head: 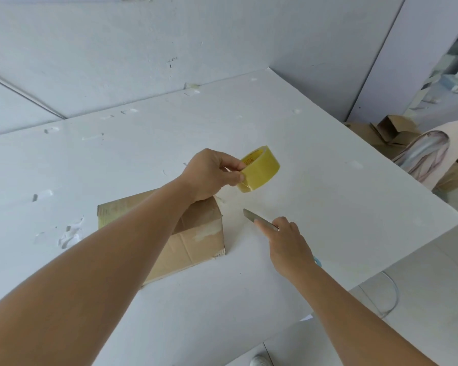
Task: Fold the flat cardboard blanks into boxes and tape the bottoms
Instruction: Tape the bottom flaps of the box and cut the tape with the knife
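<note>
Surroundings: white foam-board table [328, 159], its surface dented and nicked in places; white panel walls behind; a heap of folded cardboard boxes [391, 128] on the floor past the table's far right edge, partly covered by a pale pink bag [431, 157]; a thin cable [391, 294] looping on the floor tiles; the toe of a white shoe [259, 361] at the bottom edge

Obstruction: the left forearm crosses over the cardboard box [193, 244], hiding much of its top and taped seam

Hard to make out: whether a strip of clear tape runs from the roll to the box cannot be told; the knife's handle is buried in the palm

Grips: left hand [209, 175] pinches the roll of yellowish clear packing tape [259, 169], held in the air just beyond the box's far right corner; right hand [288, 241] grips a utility knife [259, 220], index finger laid along it, blade tip pointing toward the roll, near the box's right side but apart from it

Task item: box rests on the table, below and nearer than the roll
</note>
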### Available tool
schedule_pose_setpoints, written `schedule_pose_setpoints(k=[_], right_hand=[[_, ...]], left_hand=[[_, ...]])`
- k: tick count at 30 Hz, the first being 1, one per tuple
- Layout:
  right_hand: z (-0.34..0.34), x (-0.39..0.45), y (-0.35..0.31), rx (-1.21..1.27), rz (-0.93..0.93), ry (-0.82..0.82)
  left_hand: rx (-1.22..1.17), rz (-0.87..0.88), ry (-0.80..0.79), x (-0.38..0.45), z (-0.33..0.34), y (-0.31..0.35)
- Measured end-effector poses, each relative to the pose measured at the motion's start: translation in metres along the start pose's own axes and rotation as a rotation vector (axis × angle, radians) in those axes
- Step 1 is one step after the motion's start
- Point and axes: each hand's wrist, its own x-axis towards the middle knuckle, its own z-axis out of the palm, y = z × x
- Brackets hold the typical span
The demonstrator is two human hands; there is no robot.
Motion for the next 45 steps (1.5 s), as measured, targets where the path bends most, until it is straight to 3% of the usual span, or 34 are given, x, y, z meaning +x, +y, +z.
schedule_pose_setpoints(k=[4,7,9,12,20,27,37,40,42,44,45], right_hand=[[0.012,0.001,0.009,-0.061,0.015,-0.072],[0.000,0.002,-0.004,0.033,0.017,0.015],[-0.020,0.002,-0.028,0.441,0.039,0.058],[-0.048,0.002,-0.067,1.120,0.131,-0.003],[-0.054,0.025,-0.114,1.718,0.461,0.061],[-0.044,0.025,-0.121,1.763,0.525,0.075],[-0.037,0.027,-0.116,1.720,0.577,-0.022],[-0.037,0.027,-0.105,1.470,0.605,0.025],[-0.043,0.020,-0.105,1.365,0.497,0.202],[-0.054,0.011,-0.111,1.358,0.215,0.327],[-0.058,0.007,-0.116,1.348,0.047,0.299]], left_hand=[[0.011,0.002,0.011,-0.002,0.000,0.001],[0.014,0.002,0.006,-0.003,0.000,0.003],[0.029,0.010,-0.003,-0.003,-0.001,0.004],[0.050,0.017,-0.011,-0.003,-0.001,0.005],[0.027,-0.003,-0.012,-0.002,-0.002,0.002],[-0.331,0.033,0.145,-0.004,-0.009,-0.004],[-0.339,0.053,0.160,-0.001,-0.007,-0.009],[-0.347,0.056,0.166,0.001,-0.008,-0.009],[-0.360,0.056,0.166,0.001,-0.009,-0.010],[-0.373,0.057,0.171,0.001,-0.009,-0.011],[-0.380,0.054,0.178,0.001,-0.010,-0.011]])
